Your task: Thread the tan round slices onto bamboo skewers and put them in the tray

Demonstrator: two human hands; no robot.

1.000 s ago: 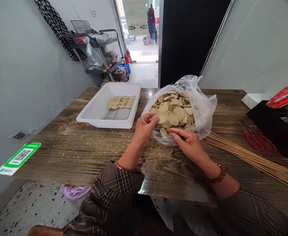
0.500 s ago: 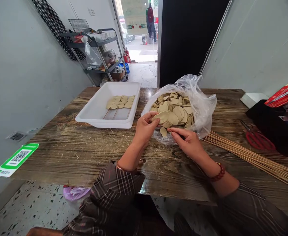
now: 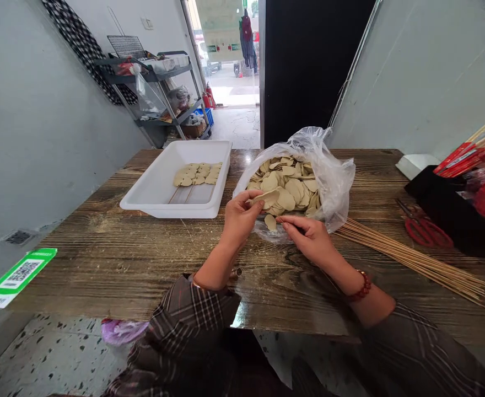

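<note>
My left hand (image 3: 240,218) is closed, thumb on top, on a flat beige oval slice (image 3: 266,197) over the near rim of the plastic bag (image 3: 337,182). My right hand (image 3: 311,238) pinches a thin bamboo skewer (image 3: 281,220), its tip pointing left; most of its length is hidden by the hand. Just left of the tip is a small beige slice (image 3: 270,223); whether the skewer touches it I cannot tell. A heap of similar slices (image 3: 294,184) fills the open bag. To the left, a white tray (image 3: 143,202) holds several skewered slices (image 3: 197,173) lying flat.
A bundle of bamboo skewers (image 3: 416,259) lies on the wooden table (image 3: 155,259) at right. Beyond it are red-handled scissors (image 3: 428,231) and a black box (image 3: 436,190) with red-wrapped sticks. A green QR card (image 3: 21,275) lies at the left edge. A shelf cart (image 3: 155,77) stands behind.
The whole view has shifted slightly, so things sit a little further left. Both hands keep nearly the same pose, with the slice and the skewer still held.
</note>
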